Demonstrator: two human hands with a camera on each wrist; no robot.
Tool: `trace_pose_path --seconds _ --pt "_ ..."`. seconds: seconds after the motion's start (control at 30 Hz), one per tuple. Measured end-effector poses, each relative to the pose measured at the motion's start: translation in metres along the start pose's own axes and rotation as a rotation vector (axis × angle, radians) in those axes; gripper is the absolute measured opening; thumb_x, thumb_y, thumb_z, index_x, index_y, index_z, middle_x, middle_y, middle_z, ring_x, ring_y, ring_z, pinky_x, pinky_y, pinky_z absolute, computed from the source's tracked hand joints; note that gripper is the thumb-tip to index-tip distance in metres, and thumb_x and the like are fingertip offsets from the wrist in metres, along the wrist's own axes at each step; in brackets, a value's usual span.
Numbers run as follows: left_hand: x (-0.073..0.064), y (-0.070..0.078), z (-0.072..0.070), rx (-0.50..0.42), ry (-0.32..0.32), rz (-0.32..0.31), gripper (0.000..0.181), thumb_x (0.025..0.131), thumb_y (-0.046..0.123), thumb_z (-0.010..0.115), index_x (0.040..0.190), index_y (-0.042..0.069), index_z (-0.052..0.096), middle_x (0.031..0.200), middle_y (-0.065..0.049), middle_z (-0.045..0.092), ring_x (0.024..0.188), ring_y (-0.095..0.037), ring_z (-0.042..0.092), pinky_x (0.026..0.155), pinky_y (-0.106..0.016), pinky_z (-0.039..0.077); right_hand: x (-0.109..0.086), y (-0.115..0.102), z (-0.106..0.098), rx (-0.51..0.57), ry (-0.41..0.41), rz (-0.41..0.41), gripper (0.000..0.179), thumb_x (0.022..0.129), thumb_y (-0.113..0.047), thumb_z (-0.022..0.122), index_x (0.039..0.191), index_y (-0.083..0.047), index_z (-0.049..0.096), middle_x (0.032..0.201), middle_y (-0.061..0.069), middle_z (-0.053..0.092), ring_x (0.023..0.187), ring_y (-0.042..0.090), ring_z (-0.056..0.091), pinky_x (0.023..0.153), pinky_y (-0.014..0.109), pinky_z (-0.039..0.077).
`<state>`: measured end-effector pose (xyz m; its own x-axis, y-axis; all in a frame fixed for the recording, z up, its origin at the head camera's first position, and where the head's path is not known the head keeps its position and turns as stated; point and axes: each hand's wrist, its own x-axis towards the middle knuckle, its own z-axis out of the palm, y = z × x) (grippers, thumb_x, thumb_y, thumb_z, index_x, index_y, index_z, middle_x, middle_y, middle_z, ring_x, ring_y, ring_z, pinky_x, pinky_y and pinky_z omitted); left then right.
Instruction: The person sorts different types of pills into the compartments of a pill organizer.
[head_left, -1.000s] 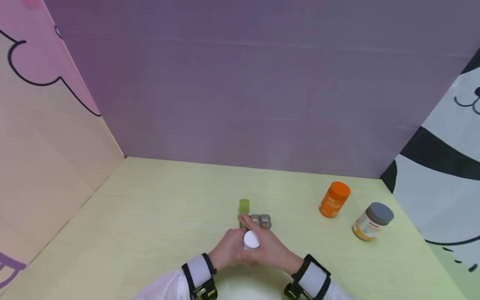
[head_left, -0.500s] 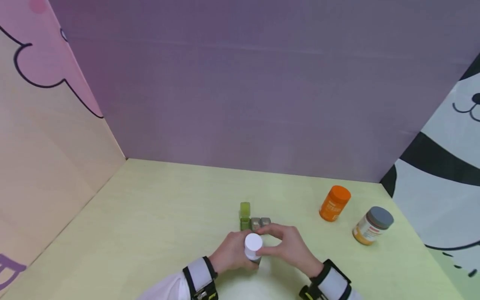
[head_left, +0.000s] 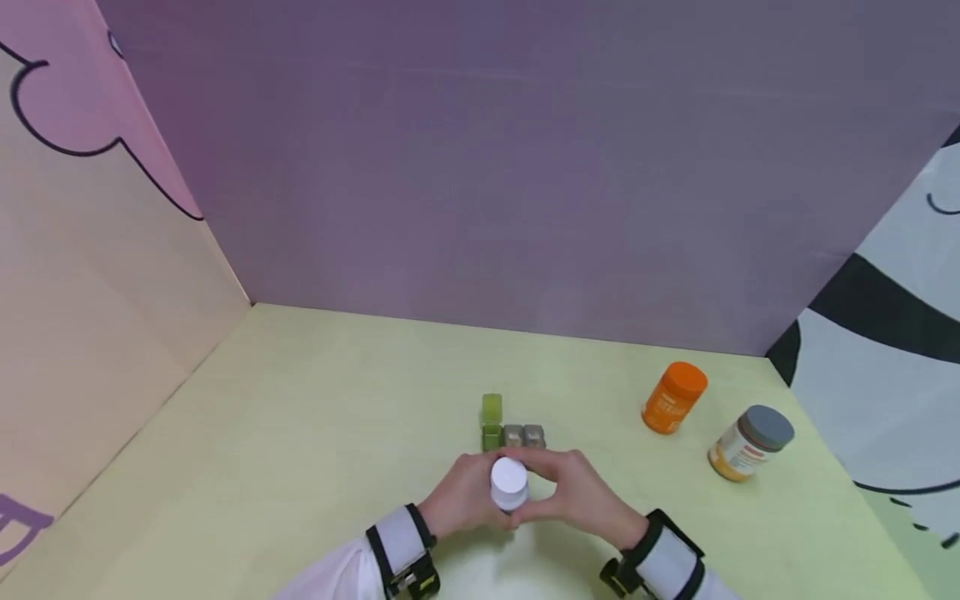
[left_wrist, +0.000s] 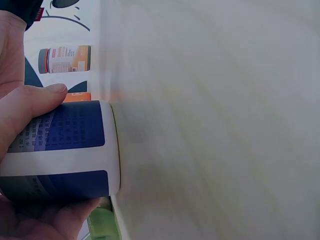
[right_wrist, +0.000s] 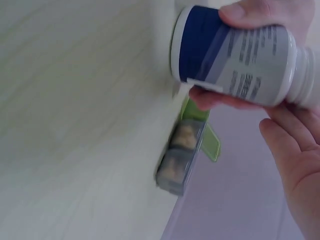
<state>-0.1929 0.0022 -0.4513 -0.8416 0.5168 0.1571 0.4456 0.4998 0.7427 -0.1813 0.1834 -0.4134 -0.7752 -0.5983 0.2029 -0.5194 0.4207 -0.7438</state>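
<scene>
A white pill bottle with a blue and silver label (right_wrist: 240, 55) stands upright between my hands. In the head view my left hand (head_left: 467, 498) grips its body, the thumb and fingers on opposite sides (left_wrist: 60, 150). My right hand (head_left: 577, 496) curls thumb and fingers about the white cap (head_left: 509, 477) at the top. Just beyond the hands sits a small pill box (head_left: 513, 435). Its green compartment (head_left: 492, 436) has the lid (head_left: 492, 407) flipped back, while two grey compartments (right_wrist: 178, 150) are covered and hold pale pieces. Whether the bottle's base touches the table cannot be told.
An orange bottle (head_left: 674, 398) and a grey-capped jar (head_left: 751, 443) stand at the right of the pale table (head_left: 337, 417). A purple panel (head_left: 487, 183) rises behind, with printed side panels left and right.
One second ago the right hand was wrapped over the left around the cap. It then drew back to the right and now spans the cap from that side. The left hand keeps its grip.
</scene>
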Motion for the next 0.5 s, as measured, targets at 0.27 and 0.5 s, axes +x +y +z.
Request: trace_pose_path --seconds 0.27,0.5 --pt "-0.002 -0.001 -0.005 0.083 0.012 0.021 0.064 0.058 0.024 0.083 0.115 0.009 0.058 0.095 0.003 0.065 0.082 -0.004 0.057 0.069 -0.019 0.045 0.009 -0.004 0.011 -0.117 -0.042 -0.064 0.086 0.067 -0.037 0.076 0.137 -0.005 0.038 0.134 0.01 0.047 0.12 0.024 0.046 0.096 0.041 0.039" --pt "0.003 0.002 -0.004 0.014 -0.016 -0.008 0.058 0.053 0.015 0.083 0.106 0.011 0.06 0.085 0.01 0.062 0.071 0.001 0.052 0.063 -0.016 0.043 0.013 -0.012 0.006 -0.091 -0.044 0.048 0.087 0.069 -0.043 0.074 0.137 -0.004 0.035 0.135 0.013 0.045 0.122 0.026 0.044 0.097 0.045 0.037"
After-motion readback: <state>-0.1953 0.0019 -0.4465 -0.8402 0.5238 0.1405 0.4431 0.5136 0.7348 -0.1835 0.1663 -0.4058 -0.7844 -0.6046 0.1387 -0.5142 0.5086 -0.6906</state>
